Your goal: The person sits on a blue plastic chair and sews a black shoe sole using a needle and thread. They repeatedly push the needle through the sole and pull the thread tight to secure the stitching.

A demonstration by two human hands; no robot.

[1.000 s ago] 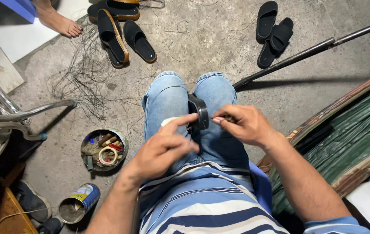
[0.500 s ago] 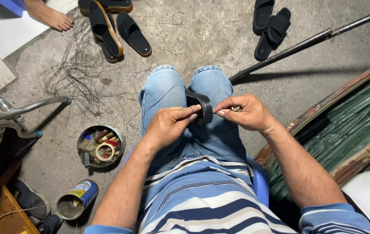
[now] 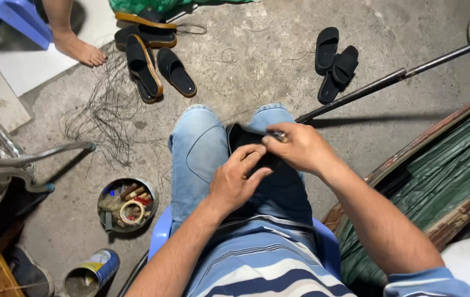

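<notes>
Across the concrete floor [image 3: 246,71], the biggest things lie at the edges: a green tarp [image 3: 444,176] in a worn wooden frame at the right, a long dark rod [image 3: 389,80] running diagonally past the knees, and a metal chair frame [image 3: 20,159] at the left. Between these sit a tangle of thin black wire [image 3: 103,115], two pairs of sandals [image 3: 152,60] and slippers [image 3: 337,60], and another person's bare foot [image 3: 81,49] near a blue stool. Closer in, a round tin [image 3: 127,206] holds tape rolls and small tools, and an open can [image 3: 89,272] lies on its side beside it.

On the person's lap, over the jeans [image 3: 202,154], rests a black strap [image 3: 243,140], curved up between the knees. The left hand [image 3: 238,179] presses on it, fingers [image 3: 254,159] stretched forward and close together, tips on the black material. The right hand [image 3: 298,146] meets it from the other side, its fingers curled and pinching a small metal piece [image 3: 279,136] at the strap's edge; what that piece is cannot be made out.

Judged from this grip, the small piece could slip from the pinch and drop among the wire on the floor, where it would be hard to find. If it is pointed, the left fingertips lie right in its path. The strap is held only by pressure against the thigh and could spring or slide off the knee.
</notes>
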